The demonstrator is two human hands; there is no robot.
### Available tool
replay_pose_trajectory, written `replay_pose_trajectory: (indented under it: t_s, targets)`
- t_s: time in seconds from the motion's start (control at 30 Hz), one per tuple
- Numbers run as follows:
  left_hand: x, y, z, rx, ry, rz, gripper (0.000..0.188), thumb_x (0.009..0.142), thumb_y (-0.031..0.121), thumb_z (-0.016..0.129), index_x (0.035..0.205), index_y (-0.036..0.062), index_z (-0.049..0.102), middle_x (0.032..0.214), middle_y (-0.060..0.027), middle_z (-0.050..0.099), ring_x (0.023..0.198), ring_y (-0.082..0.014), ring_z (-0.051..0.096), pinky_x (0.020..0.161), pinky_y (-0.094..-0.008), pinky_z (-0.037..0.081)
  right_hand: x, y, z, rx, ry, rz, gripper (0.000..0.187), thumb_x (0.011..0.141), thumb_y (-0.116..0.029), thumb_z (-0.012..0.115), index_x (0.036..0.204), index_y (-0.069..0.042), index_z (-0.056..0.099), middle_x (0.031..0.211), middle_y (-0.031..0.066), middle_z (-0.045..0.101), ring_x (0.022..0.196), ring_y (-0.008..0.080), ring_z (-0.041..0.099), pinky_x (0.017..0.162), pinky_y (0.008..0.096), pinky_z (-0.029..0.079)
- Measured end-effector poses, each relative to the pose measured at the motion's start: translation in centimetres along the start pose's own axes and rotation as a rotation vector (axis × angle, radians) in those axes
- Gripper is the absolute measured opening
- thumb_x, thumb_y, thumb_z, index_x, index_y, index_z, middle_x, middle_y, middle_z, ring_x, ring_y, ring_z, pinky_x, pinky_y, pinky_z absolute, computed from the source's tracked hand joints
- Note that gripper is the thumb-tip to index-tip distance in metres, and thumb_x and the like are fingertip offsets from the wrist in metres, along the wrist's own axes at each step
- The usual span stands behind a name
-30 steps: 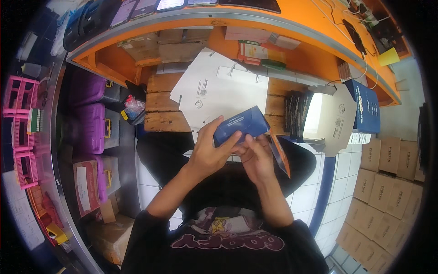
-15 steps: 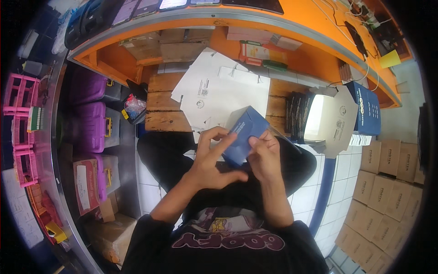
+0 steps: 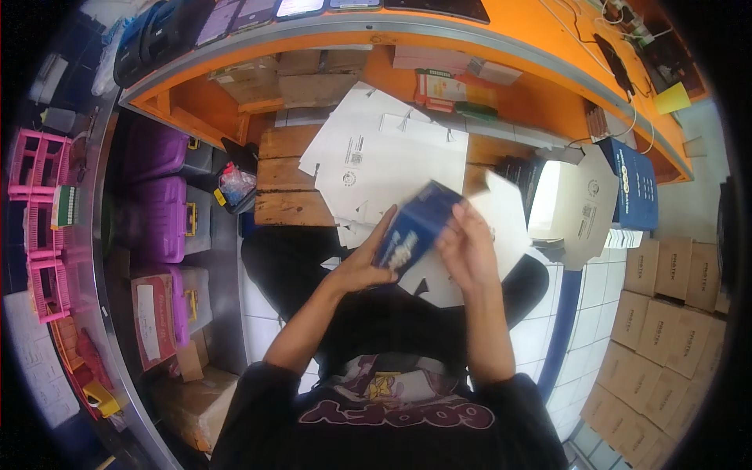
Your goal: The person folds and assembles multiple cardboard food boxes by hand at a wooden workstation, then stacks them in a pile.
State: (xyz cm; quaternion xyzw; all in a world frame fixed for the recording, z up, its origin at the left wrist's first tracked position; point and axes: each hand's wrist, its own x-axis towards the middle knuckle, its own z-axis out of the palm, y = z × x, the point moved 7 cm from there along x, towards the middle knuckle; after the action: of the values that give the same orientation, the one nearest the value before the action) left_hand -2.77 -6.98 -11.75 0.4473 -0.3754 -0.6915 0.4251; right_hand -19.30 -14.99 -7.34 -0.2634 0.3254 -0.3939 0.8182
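Note:
A small dark blue cardboard box (image 3: 415, 227) with light print is held tilted over my lap. My left hand (image 3: 366, 262) grips it from the left, the thumb along its lower end. At its upper right edge are the bent fingers of my right hand (image 3: 468, 247), slightly blurred. Beneath my right hand a flat, white-sided box blank (image 3: 501, 227) lies across my lap, partly covered by the hands and the box. Just beyond, more white flat blanks (image 3: 360, 157) overlap on a wooden slatted bench (image 3: 286, 176).
Dark folded blanks and an upright open blank (image 3: 576, 204) stand on the right, beside a larger blue box (image 3: 634, 184). Stacked brown cartons (image 3: 650, 329) fill the lower right. Purple-lidded bins (image 3: 164, 219) line the left. An orange desk (image 3: 533, 27) with phones overhangs the far side.
The blue box has turned in my hands and now shows another printed face. My left hand has closed around it. A white-sided blank now shows across my lap under the right hand.

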Motion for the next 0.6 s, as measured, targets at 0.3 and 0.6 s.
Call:
replay_pose_trajectory:
  t_s: [0.3,0.6]
  targets:
    - [1.2,-9.9,-3.9,-0.638,0.352,-0.334,0.050,0.092,0.018,0.069,0.138,0.0003,0.058,0.129,-0.0144,0.065,0.115,-0.0257,0.066,0.098,-0.0406,0.055,-1.0,6.3,0.4,-2.077,-0.716,-0.159,0.062,0.087,-0.037,0.079,0.141,-0.012,0.063,0.148,0.0144,0.060,0.137,0.0297,0.057,0.121,0.0549,0.033]
    - [-2.8,4.5,-3.7,0.956,-0.006,0.409,0.064,0.084,0.009,0.081,0.145,0.0159,0.063,0.159,-0.0201,0.044,0.141,-0.0385,0.049,0.113,-0.0439,0.044,1.8,3.1,-1.1,-1.491,-0.542,0.095,0.023,0.094,-0.030,0.071,0.104,-0.013,0.082,0.091,0.0114,0.077,0.086,0.0317,0.072,0.081,0.0413,0.055]
